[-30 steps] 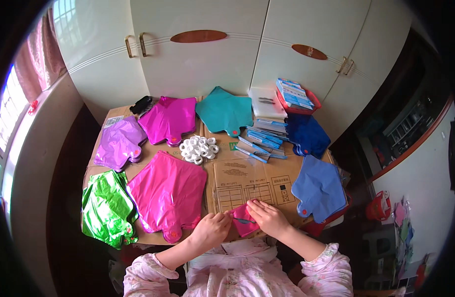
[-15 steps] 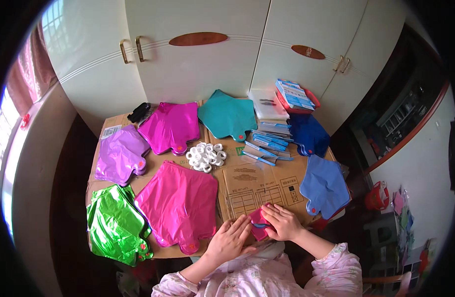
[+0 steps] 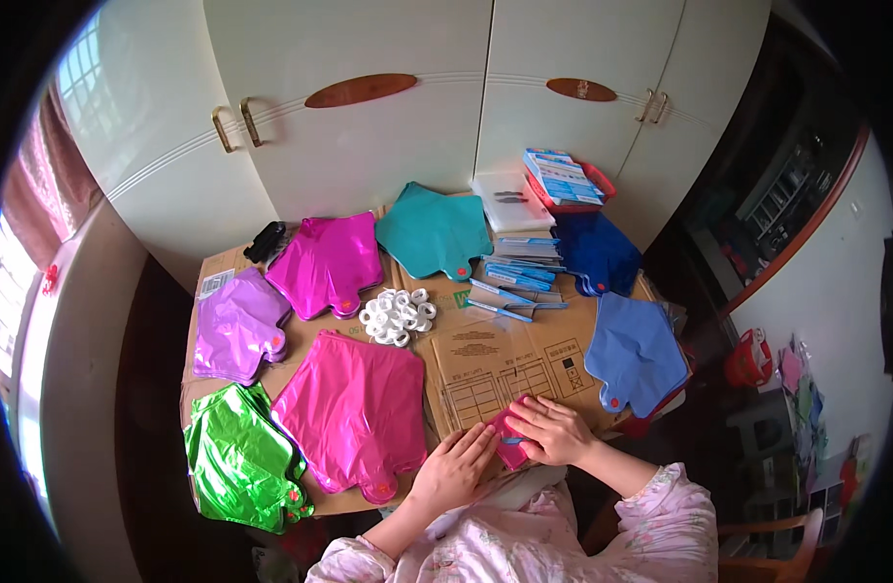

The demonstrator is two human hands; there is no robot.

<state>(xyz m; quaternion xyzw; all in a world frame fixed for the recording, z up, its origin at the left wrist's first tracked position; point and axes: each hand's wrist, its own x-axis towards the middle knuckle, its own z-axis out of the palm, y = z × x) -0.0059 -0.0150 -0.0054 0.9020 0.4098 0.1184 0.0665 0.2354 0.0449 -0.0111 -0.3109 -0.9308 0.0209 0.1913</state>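
Pink packet (image 3: 509,439) pressed under both flat hands.

Bare cardboard (image 3: 495,364) open ahead of both hands, between large pink foil balloon (image 3: 354,408) on the left and light blue foil balloon (image 3: 636,350) on the right. Farther back, blocked by white tape rolls (image 3: 398,316) and blue packets (image 3: 514,282).

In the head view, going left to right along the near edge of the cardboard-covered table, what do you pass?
Green foil balloon → pink foil balloon → left hand → small folded pink balloon → right hand → light blue balloon.
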